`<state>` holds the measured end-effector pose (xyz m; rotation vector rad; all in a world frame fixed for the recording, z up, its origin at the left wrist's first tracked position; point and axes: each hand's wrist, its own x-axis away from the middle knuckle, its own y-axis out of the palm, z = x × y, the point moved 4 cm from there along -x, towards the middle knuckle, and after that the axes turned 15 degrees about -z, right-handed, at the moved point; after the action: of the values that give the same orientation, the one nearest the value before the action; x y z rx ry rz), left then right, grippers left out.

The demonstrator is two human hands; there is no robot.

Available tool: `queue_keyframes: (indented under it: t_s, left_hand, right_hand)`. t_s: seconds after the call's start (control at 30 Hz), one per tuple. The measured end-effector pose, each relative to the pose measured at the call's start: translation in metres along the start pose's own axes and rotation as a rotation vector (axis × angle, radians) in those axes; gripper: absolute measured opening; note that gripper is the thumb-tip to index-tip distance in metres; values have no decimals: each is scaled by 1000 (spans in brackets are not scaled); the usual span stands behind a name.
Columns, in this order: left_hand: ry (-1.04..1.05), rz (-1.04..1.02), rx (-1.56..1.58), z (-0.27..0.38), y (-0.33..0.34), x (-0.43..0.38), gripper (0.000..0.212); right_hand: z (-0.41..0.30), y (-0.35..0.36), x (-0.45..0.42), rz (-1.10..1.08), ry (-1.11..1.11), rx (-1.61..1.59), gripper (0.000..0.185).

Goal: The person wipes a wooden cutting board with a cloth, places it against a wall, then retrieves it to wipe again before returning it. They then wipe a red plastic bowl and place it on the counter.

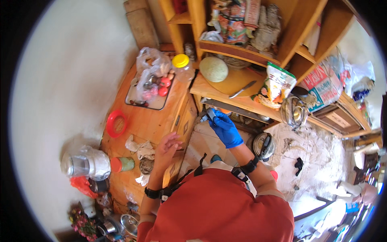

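My right hand (225, 128) wears a blue glove and grips a small grey object (211, 114), whose kind I cannot make out. It hangs in front of the wooden cabinet's lower shelf (242, 112). My left hand (168, 146) is bare, fingers apart, with nothing in it. It hovers by the edge of the wooden counter (136, 121), near a crumpled cloth (140, 147). Above my right hand, a knife (242, 89) lies on a round cutting board (225, 87) beside a pale green melon (213, 69).
A tray (132, 101) holds tomatoes (163, 91) and plastic bags. Near it stand a yellow-lidded jar (183, 68) and a red bowl (116, 123). A red-lidded jar (122, 164) lies on the counter. A snack bag (275, 86) leans at the right. A lidded pot (263, 146) sits on the floor.
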<state>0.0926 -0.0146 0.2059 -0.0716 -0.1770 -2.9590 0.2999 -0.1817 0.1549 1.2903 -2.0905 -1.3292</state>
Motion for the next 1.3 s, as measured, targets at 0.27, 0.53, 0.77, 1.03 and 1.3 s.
queue_keyframes:
  t_s: [0.27, 0.53, 0.77, 1.03, 1.3]
  left_hand:
    - [-98, 46, -17, -6, 8, 4, 41]
    - [-197, 93, 4, -24, 7, 11, 37]
    - [-185, 100, 52, -25, 10, 12, 37]
    - [-177, 254, 43, -26, -9, 47, 34]
    - [-203, 476, 90, -34, -25, 105, 34]
  right_hand:
    - [4, -251, 88, 557, -266, -335, 24]
    - [-54, -338, 199, 722, -470, -149, 39]
    - [-47, -323, 162, 724, -417, -312, 34]
    - [20, -308, 81, 754, -118, -404, 25]
    - [127, -280, -25, 605, 161, -374, 24]
